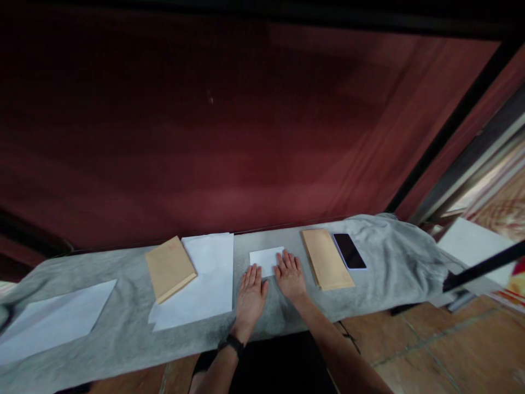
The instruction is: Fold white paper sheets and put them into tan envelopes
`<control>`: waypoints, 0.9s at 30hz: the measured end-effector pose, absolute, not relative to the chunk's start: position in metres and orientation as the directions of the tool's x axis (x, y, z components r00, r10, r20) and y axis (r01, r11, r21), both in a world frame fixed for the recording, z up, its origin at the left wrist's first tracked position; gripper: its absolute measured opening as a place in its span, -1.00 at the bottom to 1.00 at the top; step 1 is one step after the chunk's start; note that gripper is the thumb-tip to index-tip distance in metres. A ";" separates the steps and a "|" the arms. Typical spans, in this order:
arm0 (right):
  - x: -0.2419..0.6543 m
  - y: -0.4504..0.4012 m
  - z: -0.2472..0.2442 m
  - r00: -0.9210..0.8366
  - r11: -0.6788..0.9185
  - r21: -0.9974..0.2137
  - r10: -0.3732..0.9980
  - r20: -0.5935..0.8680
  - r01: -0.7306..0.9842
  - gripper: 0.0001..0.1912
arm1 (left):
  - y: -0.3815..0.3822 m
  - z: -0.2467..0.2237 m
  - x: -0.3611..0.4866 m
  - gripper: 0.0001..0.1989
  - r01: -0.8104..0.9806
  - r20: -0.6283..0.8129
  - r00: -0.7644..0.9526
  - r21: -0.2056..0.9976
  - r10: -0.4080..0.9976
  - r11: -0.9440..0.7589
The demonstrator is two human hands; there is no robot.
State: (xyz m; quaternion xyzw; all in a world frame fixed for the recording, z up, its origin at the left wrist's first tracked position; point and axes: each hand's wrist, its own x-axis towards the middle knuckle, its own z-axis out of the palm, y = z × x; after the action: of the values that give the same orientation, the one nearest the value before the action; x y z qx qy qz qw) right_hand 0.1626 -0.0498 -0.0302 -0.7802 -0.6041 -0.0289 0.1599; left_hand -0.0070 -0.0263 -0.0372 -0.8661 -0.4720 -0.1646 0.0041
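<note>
A small white sheet of paper (266,257), which looks folded, lies on the grey cloth in front of me. My left hand (250,295) rests flat at its left side, fingers stretched out, with the fingertips at the paper's lower left edge. At the right side, my right hand (290,276) lies flat with its fingers over the paper's right edge. Neither hand grips anything. To the right of my right hand is a stack of brown envelopes (327,260). Left of my left hand lie several large white sheets (209,284), partly under another brown envelope stack (170,268).
A phone (350,251) lies right of the envelopes. More white paper (57,317) is at the far left of the cloth-covered surface (394,273). A dark red panel (246,137) rises behind it. Black bars and a white board (471,246) stand at the right.
</note>
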 end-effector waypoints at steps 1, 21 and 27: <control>0.162 -0.050 -0.031 0.271 -0.221 -0.217 0.933 0.237 0.951 -0.44 | -0.026 -0.038 -0.007 -0.44 0.818 0.290 0.499 0.152 0.816 -0.554; 0.165 -0.053 -0.032 0.225 -0.177 -0.247 0.957 0.183 0.953 -0.42 | -0.023 -0.012 0.040 -0.41 0.812 0.058 0.557 0.169 0.828 -0.558; 0.164 -0.052 -0.039 0.240 -0.171 -0.251 0.930 0.279 0.953 -0.40 | 0.004 -0.019 0.021 -0.35 0.884 0.110 0.437 0.129 0.893 -0.448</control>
State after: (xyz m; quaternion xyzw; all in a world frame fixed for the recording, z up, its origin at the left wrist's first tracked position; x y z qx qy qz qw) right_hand 0.1640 -0.0522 -0.0389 -0.7645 -0.6156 -0.0305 0.1887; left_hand 0.0212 0.0042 -0.0185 -0.8471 -0.5245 -0.0811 -0.0261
